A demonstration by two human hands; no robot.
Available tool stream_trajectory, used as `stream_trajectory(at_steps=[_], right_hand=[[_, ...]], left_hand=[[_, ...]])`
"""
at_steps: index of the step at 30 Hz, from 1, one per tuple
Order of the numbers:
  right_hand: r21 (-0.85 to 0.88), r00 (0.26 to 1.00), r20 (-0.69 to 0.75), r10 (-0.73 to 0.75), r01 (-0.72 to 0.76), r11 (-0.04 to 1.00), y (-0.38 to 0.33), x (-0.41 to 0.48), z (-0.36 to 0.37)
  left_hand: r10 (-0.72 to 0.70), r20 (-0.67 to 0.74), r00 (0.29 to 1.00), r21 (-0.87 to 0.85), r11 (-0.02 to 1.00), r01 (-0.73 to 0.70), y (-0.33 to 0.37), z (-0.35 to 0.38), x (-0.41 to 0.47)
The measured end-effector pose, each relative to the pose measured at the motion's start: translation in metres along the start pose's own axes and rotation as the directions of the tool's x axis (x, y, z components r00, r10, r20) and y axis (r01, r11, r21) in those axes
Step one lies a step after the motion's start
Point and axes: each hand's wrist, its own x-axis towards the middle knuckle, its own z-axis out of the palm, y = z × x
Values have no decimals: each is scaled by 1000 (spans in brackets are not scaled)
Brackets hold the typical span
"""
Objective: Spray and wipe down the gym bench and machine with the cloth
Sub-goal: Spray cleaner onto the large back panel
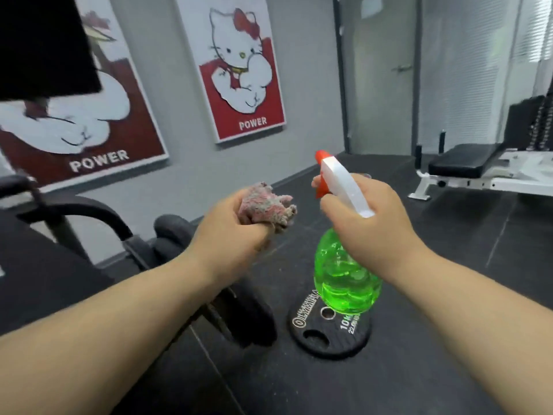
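Where posters (244, 67) hang, dark floor (419, 339), perhaps rubber, bench (463, 163) beyond.

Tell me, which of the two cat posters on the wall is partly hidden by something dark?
The nearer poster on the left: a black object covers its top. The farther poster, toward the door, shows whole, cat and red bow included.

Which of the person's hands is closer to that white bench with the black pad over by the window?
The right. The right hand, gripping the spray bottle, is on the same side as the bench. The left hand, clutching the cloth, is farther off, toward the posters.
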Motion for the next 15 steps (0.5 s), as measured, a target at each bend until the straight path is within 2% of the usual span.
stream_trajectory(at_steps=[5,8,13,15], right_hand=[[189,963,107,-247,225,956,-161,9,43],[255,925,39,-378,357,899,-246,3,58],[424,928,-86,-361,362,830,-362,10,70],[422,917,-134,-375,395,816,-398,20,68]], left_hand=[[148,-178,973,170,978,-118,94,-129,-50],[230,-251,940,225,958,-175,142,-181,-87],[343,-286,895,290,921,-260,210,-253,-139],[376,-310,873,300,910,-285,232,-276,-148]])
